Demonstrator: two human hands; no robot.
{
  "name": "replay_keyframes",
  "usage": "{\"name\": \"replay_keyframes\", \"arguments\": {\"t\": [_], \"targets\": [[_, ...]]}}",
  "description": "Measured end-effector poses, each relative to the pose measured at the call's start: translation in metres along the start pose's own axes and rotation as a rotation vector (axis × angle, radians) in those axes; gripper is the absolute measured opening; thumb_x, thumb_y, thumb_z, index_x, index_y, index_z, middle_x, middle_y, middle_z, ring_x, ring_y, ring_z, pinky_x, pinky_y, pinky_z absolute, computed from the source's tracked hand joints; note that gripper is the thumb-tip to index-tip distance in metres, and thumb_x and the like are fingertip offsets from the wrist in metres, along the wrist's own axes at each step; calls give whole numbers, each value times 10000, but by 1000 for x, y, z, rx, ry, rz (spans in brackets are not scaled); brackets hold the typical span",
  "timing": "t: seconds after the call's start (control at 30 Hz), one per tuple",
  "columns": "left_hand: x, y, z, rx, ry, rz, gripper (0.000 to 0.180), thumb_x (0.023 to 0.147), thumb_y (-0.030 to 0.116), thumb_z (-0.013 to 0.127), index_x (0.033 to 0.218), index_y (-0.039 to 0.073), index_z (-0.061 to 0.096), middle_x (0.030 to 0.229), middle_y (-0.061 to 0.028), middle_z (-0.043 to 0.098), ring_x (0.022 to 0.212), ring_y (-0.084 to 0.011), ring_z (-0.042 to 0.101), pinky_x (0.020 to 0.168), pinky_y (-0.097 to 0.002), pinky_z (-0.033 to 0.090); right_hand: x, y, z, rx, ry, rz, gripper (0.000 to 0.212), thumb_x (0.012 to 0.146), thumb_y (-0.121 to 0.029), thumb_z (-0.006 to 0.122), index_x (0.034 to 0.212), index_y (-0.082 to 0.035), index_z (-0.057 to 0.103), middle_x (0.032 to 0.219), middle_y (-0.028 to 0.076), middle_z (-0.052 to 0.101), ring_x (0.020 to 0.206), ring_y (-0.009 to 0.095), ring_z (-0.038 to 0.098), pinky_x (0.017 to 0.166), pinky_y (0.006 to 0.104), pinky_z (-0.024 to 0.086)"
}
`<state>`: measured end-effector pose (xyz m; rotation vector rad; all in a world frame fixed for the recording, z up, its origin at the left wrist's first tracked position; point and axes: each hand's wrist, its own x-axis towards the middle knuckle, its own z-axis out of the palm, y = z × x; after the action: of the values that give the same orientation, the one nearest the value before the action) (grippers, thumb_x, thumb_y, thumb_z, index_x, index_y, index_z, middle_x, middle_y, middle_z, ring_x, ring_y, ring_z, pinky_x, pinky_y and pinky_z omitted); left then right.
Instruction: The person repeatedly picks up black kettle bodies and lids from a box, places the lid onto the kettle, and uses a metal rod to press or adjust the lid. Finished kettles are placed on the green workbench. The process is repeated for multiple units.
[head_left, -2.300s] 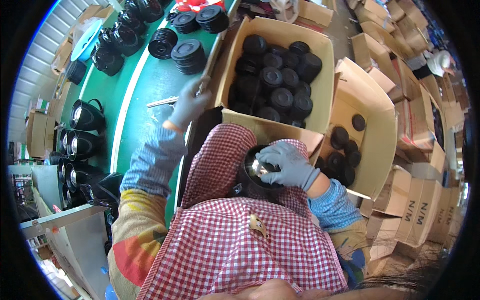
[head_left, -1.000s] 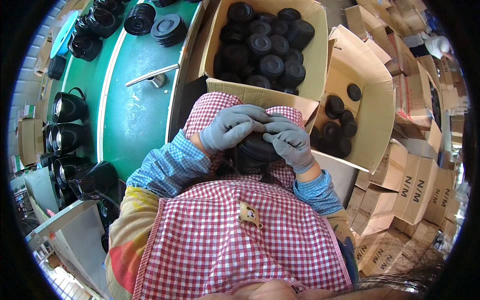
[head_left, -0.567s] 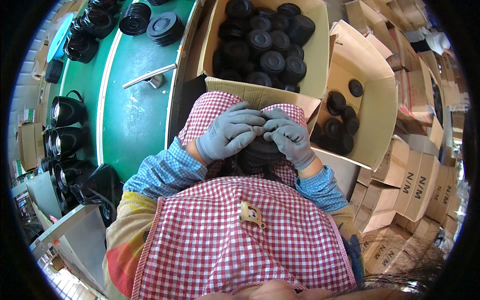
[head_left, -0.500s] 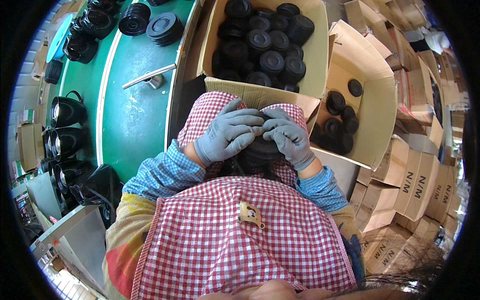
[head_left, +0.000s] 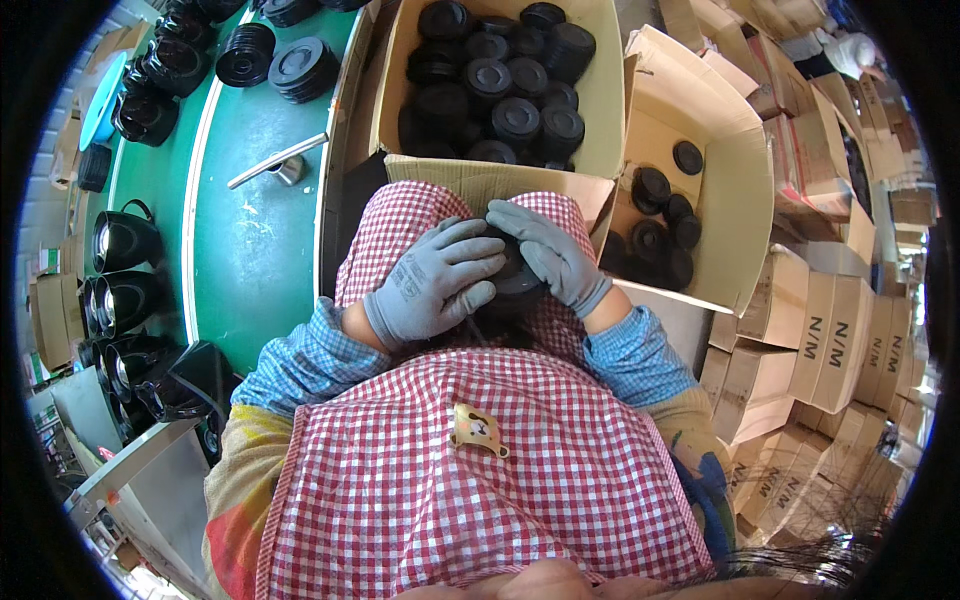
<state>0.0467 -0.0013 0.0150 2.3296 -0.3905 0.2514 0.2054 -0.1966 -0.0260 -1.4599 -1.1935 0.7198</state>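
A black round lid-like piece (head_left: 515, 283) rests in my lap, partly covered by both gloved hands. Over its left side lies my left hand (head_left: 440, 275) in a grey glove, fingers stretched out and the thumb apart. My right hand (head_left: 550, 255), gloved the same way, lies flat across the top and right of the piece with its fingers straight and side by side. Neither hand wraps round it. What sits beneath the piece is hidden by my hands and the checked apron (head_left: 480, 470).
Ahead, a cardboard box (head_left: 400, 70) holds many black round lids; a second box (head_left: 735, 200) to its right holds several. On the green bench (head_left: 255, 230) at left stand a metal tool with a bar (head_left: 285, 165), stacked lids (head_left: 303, 68) and black pots (head_left: 127, 238). Cartons (head_left: 830, 320) are piled at right.
My right hand's curled fingers have straightened and now lie flat over the piece. The left hand has shifted slightly, its fingers moving back from the right hand. The whole view has shifted a little.
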Motion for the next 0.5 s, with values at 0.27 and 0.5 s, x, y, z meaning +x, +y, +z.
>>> {"name": "replay_keyframes", "arguments": {"t": [0.27, 0.5], "targets": [[2, -16, -7, -234, 30, 12, 450, 940, 366, 693, 1207, 4, 688, 1314, -201, 631, 1306, -420, 532, 1118, -519, 403, -10, -22, -2, -8, 7, -62, 821, 798, -488, 800, 1438, -31, 565, 1510, 186, 509, 1455, 357, 407, 1223, 454, 278], [18, -16, -4, -277, 78, -27, 334, 966, 268, 678, 1140, -17, 706, 1221, -189, 664, 1244, -379, 579, 1067, -458, 458, -9, -5, 17, 13, 251, 5, 659, 755, -320, 861, 1303, -10, 668, 1370, 181, 625, 1387, 349, 494, 1203, 453, 321]]}}
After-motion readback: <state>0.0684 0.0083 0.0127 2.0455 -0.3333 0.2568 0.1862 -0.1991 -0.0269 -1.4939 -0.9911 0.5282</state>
